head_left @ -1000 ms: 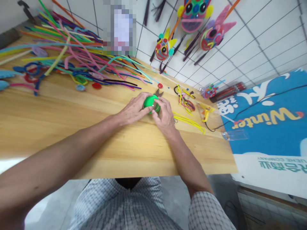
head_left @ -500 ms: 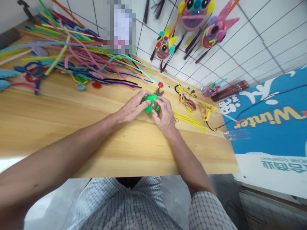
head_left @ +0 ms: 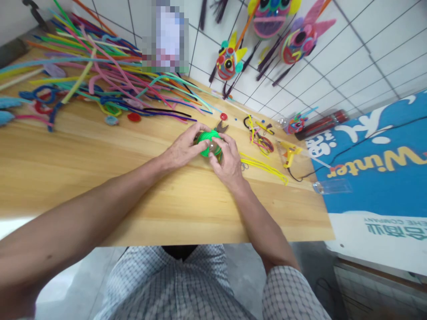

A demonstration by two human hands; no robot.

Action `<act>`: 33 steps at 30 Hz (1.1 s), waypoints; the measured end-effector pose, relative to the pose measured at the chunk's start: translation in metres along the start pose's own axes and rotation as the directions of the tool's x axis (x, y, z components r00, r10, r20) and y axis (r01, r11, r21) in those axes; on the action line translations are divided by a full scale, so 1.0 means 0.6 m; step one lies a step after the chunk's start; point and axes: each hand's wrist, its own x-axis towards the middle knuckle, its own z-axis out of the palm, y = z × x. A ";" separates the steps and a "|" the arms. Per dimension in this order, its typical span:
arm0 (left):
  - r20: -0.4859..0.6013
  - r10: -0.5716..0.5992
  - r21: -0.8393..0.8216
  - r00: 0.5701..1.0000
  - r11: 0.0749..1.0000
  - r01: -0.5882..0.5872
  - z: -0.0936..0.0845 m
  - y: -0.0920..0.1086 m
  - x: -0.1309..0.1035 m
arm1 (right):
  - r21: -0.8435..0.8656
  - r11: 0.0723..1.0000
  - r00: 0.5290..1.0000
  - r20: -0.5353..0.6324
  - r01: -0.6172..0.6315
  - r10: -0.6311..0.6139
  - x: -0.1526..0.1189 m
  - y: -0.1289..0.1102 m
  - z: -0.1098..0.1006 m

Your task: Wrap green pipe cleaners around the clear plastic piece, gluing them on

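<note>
Between my hands is a round piece wound with bright green pipe cleaner (head_left: 208, 138), with something clear and shiny showing at its near side. My left hand (head_left: 187, 146) grips it from the left, thumb across the front and fingers behind. From the right, my right hand (head_left: 228, 158) pinches the same piece with thumb and fingertips. Its underside and far side are hidden by the fingers. Just behind the hands lie pliers (head_left: 221, 128), jaws showing and the rest covered. Yellow pipe cleaners (head_left: 263, 168) stretch away to the right of my right hand.
A big heap of coloured pipe cleaners (head_left: 113, 66) covers the table's far left. A yellow glue gun (head_left: 289, 153) with a cord and a clear plastic bottle (head_left: 332, 186) lie right. Red discs (head_left: 134, 117) dot the table. Colourful fish-like faces (head_left: 228, 62) hang on the tiled wall.
The green-wound piece has turned and shifted slightly left in my fingers. Both hands keep their hold on it, and the view has moved a little.
</note>
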 end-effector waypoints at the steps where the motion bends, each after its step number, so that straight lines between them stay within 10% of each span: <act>1: 0.000 -0.001 0.004 1.000 1.000 0.001 0.000 0.000 0.000 | 0.008 1.000 1.000 0.011 -0.015 0.015 0.000 0.000 0.000; 33: 0.094 0.037 0.070 0.995 0.997 -0.044 -0.011 -0.008 0.000 | 0.032 0.999 0.999 -0.037 -0.019 0.020 -0.002 0.009 0.005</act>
